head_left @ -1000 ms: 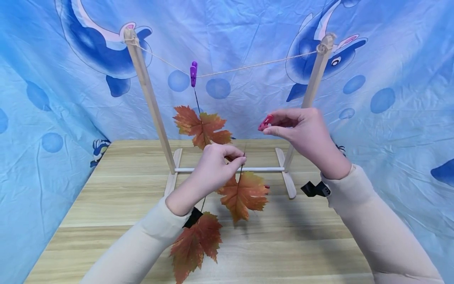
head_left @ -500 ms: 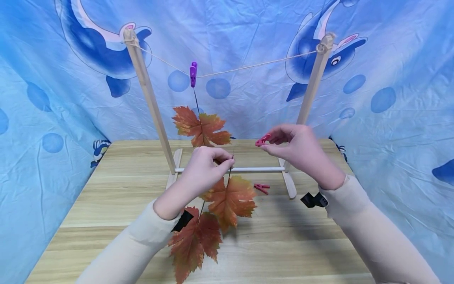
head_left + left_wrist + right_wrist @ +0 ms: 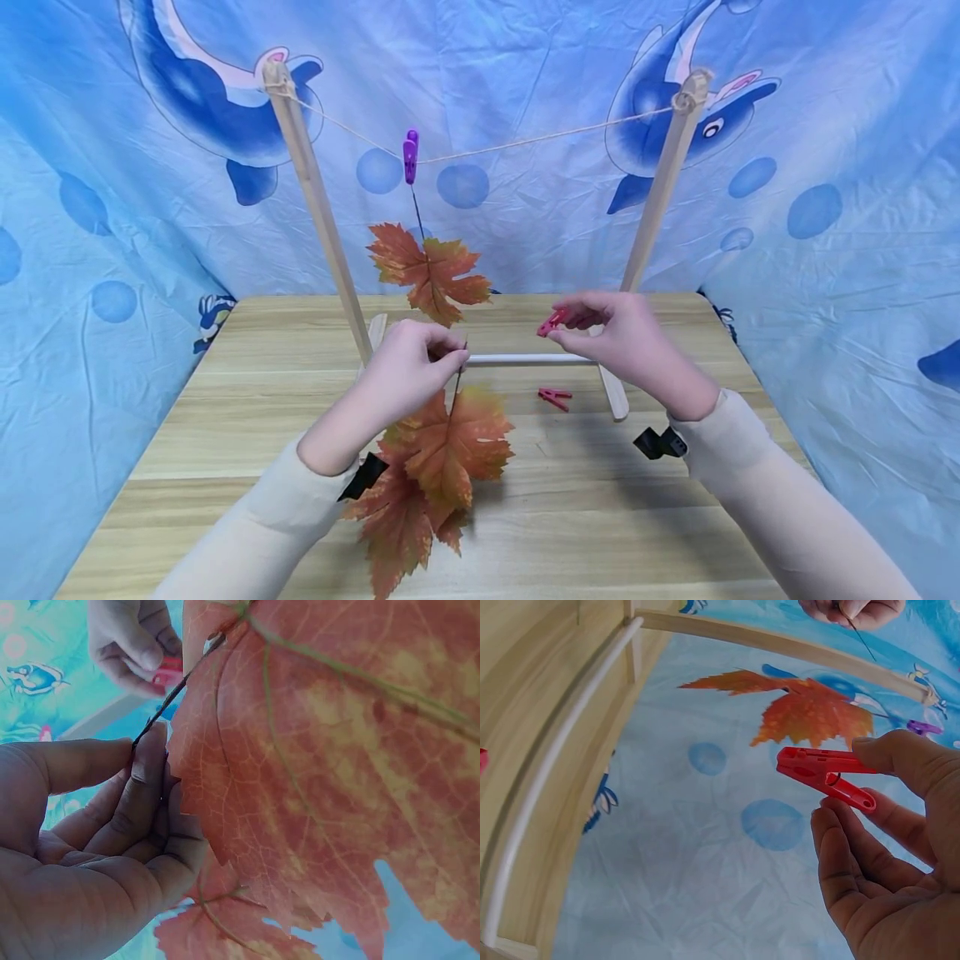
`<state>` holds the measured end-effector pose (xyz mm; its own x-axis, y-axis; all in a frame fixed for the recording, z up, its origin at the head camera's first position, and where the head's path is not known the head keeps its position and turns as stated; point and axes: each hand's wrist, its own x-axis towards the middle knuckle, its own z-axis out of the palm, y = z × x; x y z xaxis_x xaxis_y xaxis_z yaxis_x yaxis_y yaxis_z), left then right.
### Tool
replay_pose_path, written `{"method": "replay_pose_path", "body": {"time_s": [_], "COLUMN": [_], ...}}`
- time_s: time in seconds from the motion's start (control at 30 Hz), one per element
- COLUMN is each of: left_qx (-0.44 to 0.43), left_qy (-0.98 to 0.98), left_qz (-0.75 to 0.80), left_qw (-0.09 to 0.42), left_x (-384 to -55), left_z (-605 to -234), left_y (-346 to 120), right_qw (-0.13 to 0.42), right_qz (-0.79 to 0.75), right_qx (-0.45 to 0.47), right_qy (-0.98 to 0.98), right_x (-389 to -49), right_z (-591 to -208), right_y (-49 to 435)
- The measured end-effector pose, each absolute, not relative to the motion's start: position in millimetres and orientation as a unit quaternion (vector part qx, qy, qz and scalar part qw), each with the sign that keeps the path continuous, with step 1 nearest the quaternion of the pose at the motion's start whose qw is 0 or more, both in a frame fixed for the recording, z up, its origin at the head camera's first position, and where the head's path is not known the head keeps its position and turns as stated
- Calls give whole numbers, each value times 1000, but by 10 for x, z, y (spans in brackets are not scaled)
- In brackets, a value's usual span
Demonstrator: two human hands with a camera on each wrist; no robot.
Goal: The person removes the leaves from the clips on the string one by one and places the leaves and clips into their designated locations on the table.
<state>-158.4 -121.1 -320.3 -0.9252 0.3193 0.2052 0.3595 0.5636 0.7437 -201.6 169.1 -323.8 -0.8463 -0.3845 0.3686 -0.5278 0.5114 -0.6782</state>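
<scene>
My left hand [image 3: 408, 362] pinches the thin dark stem of an orange maple leaf [image 3: 459, 446], which hangs below the fingers above the table. In the left wrist view the stem [image 3: 178, 688] sits between thumb and forefinger. Under that leaf, partly covered by it, lies a redder leaf [image 3: 397, 533]. My right hand [image 3: 626, 342] holds a red clothespin [image 3: 552, 322] by its handle end; in the right wrist view the clothespin [image 3: 817, 771] points away from the fingertips. A purple clothespin [image 3: 410, 157] on the string [image 3: 517, 144] grips the stem of another leaf [image 3: 431, 271].
Two wooden posts [image 3: 318, 212] carry the string, joined low down by a white rod [image 3: 528, 358]. Another red clothespin [image 3: 555, 397] lies on the wooden table [image 3: 600, 533], in front of the rod. A blue dolphin-print cloth [image 3: 517, 75] surrounds the table.
My left hand has moved left and slightly down with its leaf, which now overlaps the redder leaf. The right hand has come down with the red clothespin. The clothespin on the table is now uncovered.
</scene>
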Motion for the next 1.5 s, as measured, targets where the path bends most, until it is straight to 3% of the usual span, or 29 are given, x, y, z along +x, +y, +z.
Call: {"method": "replay_pose_path", "body": {"time_s": [0.27,0.63,1.23,1.5], "left_qx": [-160,-118,-80,-59], "left_qy": [-892,-893,-889,-889], "left_qz": [-423,-432,-446,-446], "left_qw": [7,-40,-67,-92], "left_x": [-1577,-1599,-1721,-1765], "left_z": [-3324,-3498,-3821,-3973], "left_y": [-1389,-1615,-1859,-1915], "right_qw": [42,35,-36,-33], "right_qz": [388,358,352,322], "right_qx": [230,270,242,244], "right_qy": [-892,-893,-903,-914], "right_x": [-2006,-2041,-2015,-2022], "right_z": [-3401,-3662,-4130,-4355], "right_y": [1696,1688,1695,1707]}}
